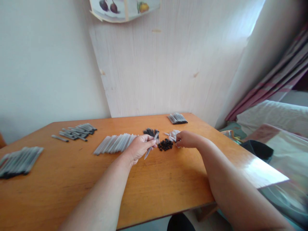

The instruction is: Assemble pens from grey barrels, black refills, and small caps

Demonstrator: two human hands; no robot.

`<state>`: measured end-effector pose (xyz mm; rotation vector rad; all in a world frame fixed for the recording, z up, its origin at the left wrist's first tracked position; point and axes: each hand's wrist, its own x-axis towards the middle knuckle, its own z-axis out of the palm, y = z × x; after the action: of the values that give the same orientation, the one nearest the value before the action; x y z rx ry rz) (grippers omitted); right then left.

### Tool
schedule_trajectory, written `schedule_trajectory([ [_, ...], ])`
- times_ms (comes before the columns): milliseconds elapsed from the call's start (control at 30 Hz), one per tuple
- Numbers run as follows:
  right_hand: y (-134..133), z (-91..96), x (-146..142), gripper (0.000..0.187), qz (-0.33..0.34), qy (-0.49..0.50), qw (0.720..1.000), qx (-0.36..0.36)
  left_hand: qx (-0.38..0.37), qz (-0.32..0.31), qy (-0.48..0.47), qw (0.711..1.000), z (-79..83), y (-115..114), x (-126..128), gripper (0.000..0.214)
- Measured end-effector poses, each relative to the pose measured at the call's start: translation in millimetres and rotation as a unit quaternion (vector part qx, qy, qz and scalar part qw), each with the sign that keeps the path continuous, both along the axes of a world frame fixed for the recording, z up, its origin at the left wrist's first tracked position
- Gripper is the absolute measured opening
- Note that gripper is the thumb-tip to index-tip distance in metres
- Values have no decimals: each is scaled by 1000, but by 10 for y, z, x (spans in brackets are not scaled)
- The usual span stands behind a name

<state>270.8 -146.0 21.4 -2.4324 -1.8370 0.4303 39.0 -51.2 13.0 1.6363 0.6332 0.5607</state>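
Observation:
My left hand (141, 146) is closed around a clear pen barrel (151, 148) that points down toward the table. My right hand (186, 139) rests closed on the table beside a small heap of black caps (165, 144), its fingertips over a few pale pen parts (172, 134); what it pinches is hidden. A bundle of black refills (150, 132) lies just behind my left hand. A row of clear barrels (115, 143) lies to the left of that hand.
The orange wooden table (72, 179) carries more pen stacks: one at the far left edge (19, 160), one at the back left (77, 131), one at the back right (177, 118). A pale wooden board (163, 64) leans on the wall. Bedding (271, 118) lies to the right.

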Motion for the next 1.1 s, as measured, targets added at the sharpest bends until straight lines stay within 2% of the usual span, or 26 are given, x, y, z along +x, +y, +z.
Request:
schedule_trajectory([
  [433, -33, 2, -113, 7, 8, 14, 999, -46, 4, 3, -1, 1000, -9, 21, -1, 19],
  [733, -43, -29, -106, 11, 10, 37, 997, -62, 7, 0, -1, 1000, -16, 34, -4, 20],
  [833, -59, -13, -91, 12, 16, 28, 998, -46, 9, 3, -2, 1000, -16, 51, -9, 20],
  [933, -69, 8, -68, 16, 19, 66, 998, -15, 8, 11, -12, 1000, -8, 73, -20, 21],
  [1100, -65, 45, -101, 24, 2, 173, 979, 104, -19, 57, -56, 997, 1, 135, -33, 25],
])
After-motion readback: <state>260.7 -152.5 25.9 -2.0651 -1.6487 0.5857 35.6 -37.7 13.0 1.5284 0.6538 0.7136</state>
